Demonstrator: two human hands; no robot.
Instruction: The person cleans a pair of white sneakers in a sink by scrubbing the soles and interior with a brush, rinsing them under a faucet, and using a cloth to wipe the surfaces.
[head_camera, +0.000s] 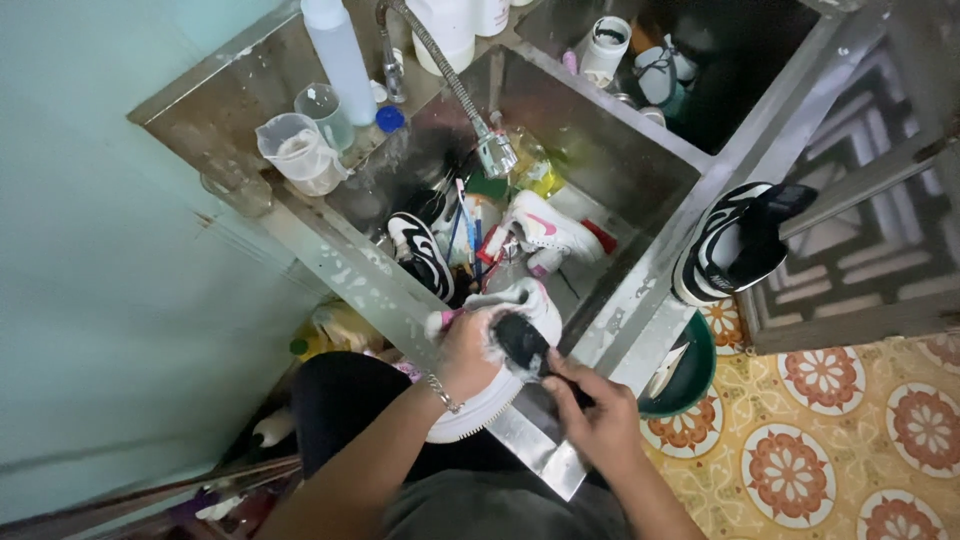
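Over the sink (640, 290) edge, the left hand (468, 352) closed around a white shoe (500, 385), likely light, soapy and slippery; the right hand (600, 415) clasped a dark brush (522, 343) against it.

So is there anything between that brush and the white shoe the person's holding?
Nothing visible. The right hand presses the dark brush straight onto the white shoe, which the left hand grips over the sink's front edge. Only foam sits where they meet.
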